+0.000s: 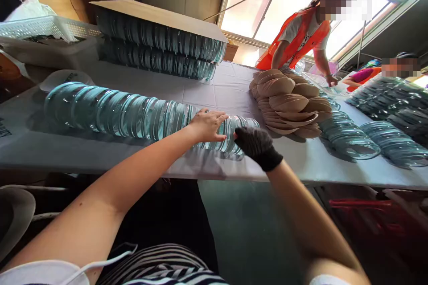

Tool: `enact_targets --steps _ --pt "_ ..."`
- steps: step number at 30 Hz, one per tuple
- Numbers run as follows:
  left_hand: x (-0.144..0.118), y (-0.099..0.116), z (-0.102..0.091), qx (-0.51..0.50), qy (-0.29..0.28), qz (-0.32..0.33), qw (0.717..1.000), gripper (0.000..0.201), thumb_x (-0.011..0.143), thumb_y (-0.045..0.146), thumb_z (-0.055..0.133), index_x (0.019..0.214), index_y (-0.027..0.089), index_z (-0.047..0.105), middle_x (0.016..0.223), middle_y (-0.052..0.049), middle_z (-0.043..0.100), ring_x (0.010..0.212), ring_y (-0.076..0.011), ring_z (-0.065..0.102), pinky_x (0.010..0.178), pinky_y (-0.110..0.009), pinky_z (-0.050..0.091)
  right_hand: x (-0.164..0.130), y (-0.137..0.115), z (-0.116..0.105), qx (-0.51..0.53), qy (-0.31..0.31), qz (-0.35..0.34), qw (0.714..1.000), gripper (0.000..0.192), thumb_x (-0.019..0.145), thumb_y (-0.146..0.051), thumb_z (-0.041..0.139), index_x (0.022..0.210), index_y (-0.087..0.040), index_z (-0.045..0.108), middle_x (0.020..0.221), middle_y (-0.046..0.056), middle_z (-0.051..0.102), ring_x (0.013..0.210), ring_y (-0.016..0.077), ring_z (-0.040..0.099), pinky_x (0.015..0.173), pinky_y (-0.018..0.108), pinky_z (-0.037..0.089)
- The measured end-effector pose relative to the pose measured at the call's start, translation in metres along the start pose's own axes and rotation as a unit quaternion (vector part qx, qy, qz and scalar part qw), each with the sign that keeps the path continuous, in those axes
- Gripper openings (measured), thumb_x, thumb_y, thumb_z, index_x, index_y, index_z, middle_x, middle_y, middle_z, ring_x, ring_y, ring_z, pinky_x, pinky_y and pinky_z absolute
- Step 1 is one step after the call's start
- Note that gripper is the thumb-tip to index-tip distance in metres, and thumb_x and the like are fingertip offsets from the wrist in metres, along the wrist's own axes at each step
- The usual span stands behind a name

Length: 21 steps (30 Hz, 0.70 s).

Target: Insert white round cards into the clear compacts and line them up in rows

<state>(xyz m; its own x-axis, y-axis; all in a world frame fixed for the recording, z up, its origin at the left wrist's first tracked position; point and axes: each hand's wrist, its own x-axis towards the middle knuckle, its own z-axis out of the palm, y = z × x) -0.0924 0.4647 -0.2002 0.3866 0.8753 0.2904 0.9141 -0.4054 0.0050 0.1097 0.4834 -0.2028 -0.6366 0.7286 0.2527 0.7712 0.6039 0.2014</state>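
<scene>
A long row of glass discs (133, 116) lies on its side along the near edge of the table (214, 93), the discs standing on edge and packed face to face. The left hand (207, 124), bare, rests palm down on top of the row near its right end, fingers spread loosely over several discs. The right hand (256, 142), in a dark knit glove, presses against the row's right end, fingers bent around the last discs; whether it grips any one disc cannot be told.

Just right of the row, near the table's middle, sits a pile of tan card rounds (287, 102), fanned and overlapping. Beyond it toward the right edge lie more slanting stacks of discs (347, 138), and others (391, 98) farther right. At the far left of the table stand two more rows of discs (157, 49), one on the other, under a cardboard sheet (157, 15). A white basket (36, 26) sits at the far left corner.

A person in an orange vest (301, 38) stands at the far side, one hand (332, 80) down on the table near the right-hand stacks. Another person's sleeve (363, 75) shows at the far right.
</scene>
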Motion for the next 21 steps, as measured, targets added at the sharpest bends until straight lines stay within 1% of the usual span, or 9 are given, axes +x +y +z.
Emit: enact_targets --steps 4,7,10,13,14,16,18,19,21 --pt "-0.001 -0.001 0.0 -0.013 0.001 -0.001 1.0 0.073 0.081 0.057 0.057 0.144 0.021 0.042 0.149 -0.006 0.046 0.134 -0.0271 0.044 0.115 -0.052 0.025 -0.057 -0.038 0.065 0.069 -0.027 0.08 0.994 0.032 0.093 -0.032 0.043 0.094 -0.022 0.073 0.087 0.008 0.075 0.078 0.0206 0.068 0.063 0.028 0.039" --pt "-0.003 -0.002 -0.003 -0.01 -0.011 -0.005 1.0 0.074 0.082 0.056 0.057 0.145 0.02 0.041 0.15 -0.007 0.045 0.136 -0.0276 0.042 0.116 -0.051 0.023 -0.073 -0.049 0.087 0.112 -0.033 0.103 0.988 0.032 0.095 -0.036 0.044 0.104 -0.026 0.073 0.098 0.007 0.075 0.086 0.0214 0.069 0.069 0.028 0.043" --pt "-0.002 0.001 -0.007 -0.003 -0.038 -0.005 0.999 0.073 0.086 0.056 0.054 0.147 0.02 0.038 0.153 -0.009 0.04 0.139 -0.028 0.038 0.117 -0.053 0.021 -0.066 -0.019 0.066 0.142 -0.008 0.095 0.985 0.034 0.095 -0.042 0.046 0.102 -0.024 0.074 0.096 0.007 0.075 0.086 0.0209 0.069 0.07 0.027 0.045" --pt "0.009 0.01 -0.008 0.005 -0.046 0.016 0.999 0.072 0.088 0.057 0.051 0.149 0.021 0.034 0.156 -0.01 0.034 0.144 -0.0281 0.031 0.118 -0.053 0.019 -0.035 0.039 0.022 0.122 0.078 0.134 0.98 0.035 0.097 -0.033 0.042 0.107 -0.017 0.071 0.104 0.011 0.073 0.093 0.0197 0.067 0.076 0.026 0.045" --pt "0.015 0.014 -0.006 0.005 -0.042 0.025 0.999 0.073 0.089 0.058 0.051 0.149 0.021 0.034 0.157 -0.01 0.033 0.145 -0.0282 0.029 0.118 -0.054 0.019 -0.019 0.057 0.009 0.102 0.079 0.134 0.983 0.034 0.097 -0.031 0.043 0.111 -0.016 0.07 0.106 0.012 0.072 0.096 0.02 0.066 0.078 0.026 0.045" --pt "0.028 0.024 -0.001 0.003 -0.037 0.042 0.998 0.076 0.088 0.06 0.05 0.15 0.02 0.032 0.158 -0.01 0.03 0.146 -0.0288 0.027 0.118 -0.054 0.021 0.018 0.084 -0.009 0.068 -0.012 0.088 0.994 0.031 0.094 -0.028 0.049 0.114 -0.015 0.069 0.11 0.013 0.071 0.098 0.019 0.065 0.081 0.026 0.045" --pt "0.038 0.033 0.006 0.004 -0.038 0.05 0.998 0.077 0.088 0.061 0.049 0.151 0.019 0.032 0.156 -0.01 0.034 0.144 -0.0289 0.031 0.117 -0.053 0.024 0.056 0.096 -0.017 0.044 -0.128 0.044 0.99 0.025 0.09 -0.025 0.055 0.103 -0.013 0.073 0.103 0.014 0.073 0.089 0.0168 0.066 0.076 0.024 0.045" --pt "0.041 0.036 0.01 0.007 -0.036 0.053 0.998 0.077 0.088 0.061 0.049 0.15 0.02 0.032 0.155 -0.009 0.036 0.142 -0.0286 0.034 0.116 -0.053 0.025 0.072 0.097 -0.017 0.035 -0.166 0.033 0.985 0.022 0.088 -0.023 0.059 0.096 -0.011 0.075 0.096 0.014 0.074 0.082 0.0153 0.066 0.073 0.024 0.044" --pt "0.042 0.039 0.016 0.016 -0.023 0.057 0.998 0.076 0.088 0.061 0.049 0.15 0.021 0.034 0.153 -0.008 0.041 0.138 -0.0275 0.04 0.115 -0.05 0.026 0.099 0.092 -0.014 0.025 -0.197 0.026 0.98 0.018 0.084 -0.021 0.063 0.083 -0.007 0.075 0.084 0.013 0.074 0.073 0.0118 0.064 0.069 0.024 0.043"
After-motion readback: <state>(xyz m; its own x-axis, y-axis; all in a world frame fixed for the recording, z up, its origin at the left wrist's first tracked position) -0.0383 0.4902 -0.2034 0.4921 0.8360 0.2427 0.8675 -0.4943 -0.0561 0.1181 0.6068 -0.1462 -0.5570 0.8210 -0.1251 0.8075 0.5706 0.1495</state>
